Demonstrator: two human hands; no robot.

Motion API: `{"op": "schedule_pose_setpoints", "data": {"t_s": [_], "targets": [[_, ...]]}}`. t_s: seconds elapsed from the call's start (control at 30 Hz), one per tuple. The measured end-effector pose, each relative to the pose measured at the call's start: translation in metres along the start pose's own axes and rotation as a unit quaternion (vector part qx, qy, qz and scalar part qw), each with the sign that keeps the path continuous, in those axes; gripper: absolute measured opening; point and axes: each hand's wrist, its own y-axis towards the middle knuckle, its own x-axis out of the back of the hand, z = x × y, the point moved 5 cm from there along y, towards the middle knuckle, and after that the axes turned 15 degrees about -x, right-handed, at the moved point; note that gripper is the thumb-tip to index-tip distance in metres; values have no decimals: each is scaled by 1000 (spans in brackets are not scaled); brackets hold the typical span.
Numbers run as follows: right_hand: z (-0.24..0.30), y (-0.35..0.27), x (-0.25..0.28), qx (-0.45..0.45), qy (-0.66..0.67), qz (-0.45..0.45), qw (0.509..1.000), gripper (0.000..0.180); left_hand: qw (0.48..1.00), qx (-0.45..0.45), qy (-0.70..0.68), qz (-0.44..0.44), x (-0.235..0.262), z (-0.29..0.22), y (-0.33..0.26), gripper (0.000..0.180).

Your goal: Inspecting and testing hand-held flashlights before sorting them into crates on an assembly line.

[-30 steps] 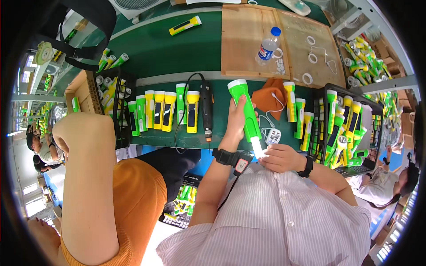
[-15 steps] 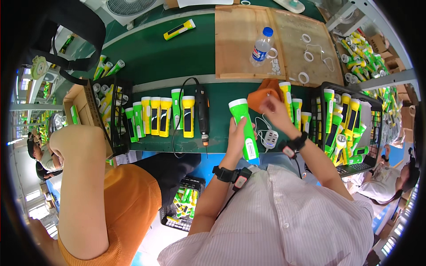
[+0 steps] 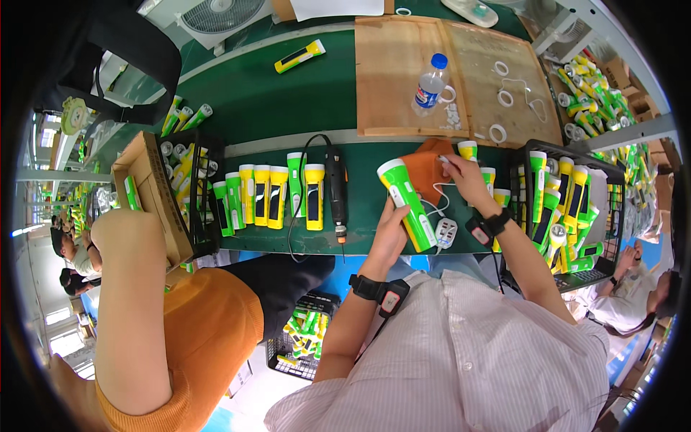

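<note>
My left hand (image 3: 389,237) is wrapped round the lower body of a green and white flashlight (image 3: 409,205), its wide head tilted up and to the left. Over the orange cloth (image 3: 421,169), my right hand (image 3: 468,183) has its fingers pinched. A thin white cable (image 3: 440,189) runs up into that hand from a white multi-port USB charger (image 3: 446,232); the cable's tip is too small to make out. Several yellow and green flashlights (image 3: 314,198) stand in a row left of a black electric screwdriver (image 3: 336,194).
Black crates of flashlights flank the bench, one at the right (image 3: 608,205) and one at the left (image 3: 205,216). A bottle (image 3: 430,86) and white rings lie on a wooden board (image 3: 396,65). At my left, a co-worker's bare arm (image 3: 133,309) reaches beside a cardboard box (image 3: 147,194).
The flashlight in my left hand has tilted further, its lower end swinging right toward the charger. My right hand has shifted right, with the cable now visibly reaching it. The whole view has shifted slightly.
</note>
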Motion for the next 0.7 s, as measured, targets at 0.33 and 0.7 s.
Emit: {"op": "schedule_pose_setpoints", "data": {"t_s": [0.33, 0.7], "targets": [[92, -57, 21, 192, -135, -17, 972, 17, 992, 38, 118, 29, -26, 3, 9, 74], [100, -73, 12, 276, -258, -46, 925, 18, 967, 10, 247, 66, -25, -8, 1, 74]]}}
